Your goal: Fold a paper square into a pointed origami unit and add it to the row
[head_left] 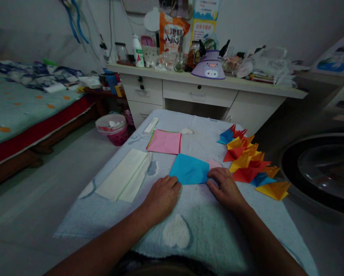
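A blue sheet of origami paper lies on the cloth-covered table in front of me. My left hand has its fingers bent together on the sheet's near left corner. At the right edge my right hand grips the same sheet between thumb and fingers; the exact contact is partly hidden. A small pink piece of paper shows just beyond my right fingers. Farther back sits a stack of square paper, pink on top. Several folded paper cranes in red, yellow, orange and blue line the table's right side.
Folded pale paper or cloth lies at the left, with a white strip-shaped object and a crumpled white scrap farther back. Beyond the table stands a cluttered desk. A pink bin is on the floor; a front-loading washer stands right.
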The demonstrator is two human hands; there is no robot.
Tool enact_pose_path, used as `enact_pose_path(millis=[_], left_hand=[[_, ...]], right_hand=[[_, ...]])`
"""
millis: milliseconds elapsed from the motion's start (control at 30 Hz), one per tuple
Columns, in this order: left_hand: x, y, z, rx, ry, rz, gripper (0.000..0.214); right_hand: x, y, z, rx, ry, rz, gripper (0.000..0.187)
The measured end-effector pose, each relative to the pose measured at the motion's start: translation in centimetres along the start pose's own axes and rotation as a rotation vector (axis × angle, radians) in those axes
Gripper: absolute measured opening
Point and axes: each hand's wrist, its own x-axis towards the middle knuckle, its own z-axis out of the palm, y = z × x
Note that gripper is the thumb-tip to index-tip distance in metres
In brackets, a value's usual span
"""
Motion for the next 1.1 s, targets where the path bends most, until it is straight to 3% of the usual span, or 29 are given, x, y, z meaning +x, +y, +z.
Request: enact_pose_path(millis=[200, 533, 667, 833, 900, 1033, 1100], left_hand=[[0.9, 0.4, -0.3, -0.140, -0.007, 0.014, 0.017], [2.7, 1.1, -0.4, -0.359, 0.153, -0.014, 0.057], [3.4, 1.2, 0.1, -0.473, 0.190, -0.014, 0.053], [3.5, 1.3, 0.3, -0.531, 0.188, -0.048, 0.028], [3.3, 1.3, 0.2, -0.537, 0.199, -0.046, 0.021], [2.3, 1.4, -0.1, -0.560, 0.230, -0.033, 0.015], [1.6, 1.4, -0.4, -0.559, 0.239, -0.020, 0.016]], right_hand=[[0.0, 0.0, 1.0, 0.010, -0.011, 0.047, 0.031], [0.2, -0.6, 1.2, 0.033, -0.006, 0.034, 0.003], [0.2, -1.3, 0.9, 0.069, 0.027, 0.005, 0.003], [0.1, -1.9, 0.4, 0.090, 0.023, -0.037, 0.004], [0.0, -1.7, 0.3, 0.076, 0.025, -0.056, 0.012], [-0.3, -0.8, 0.3, 0.004, 0.050, -0.092, 0.060], [-0.4, -0.3, 0.3, -0.052, 0.053, -0.105, 0.069]])
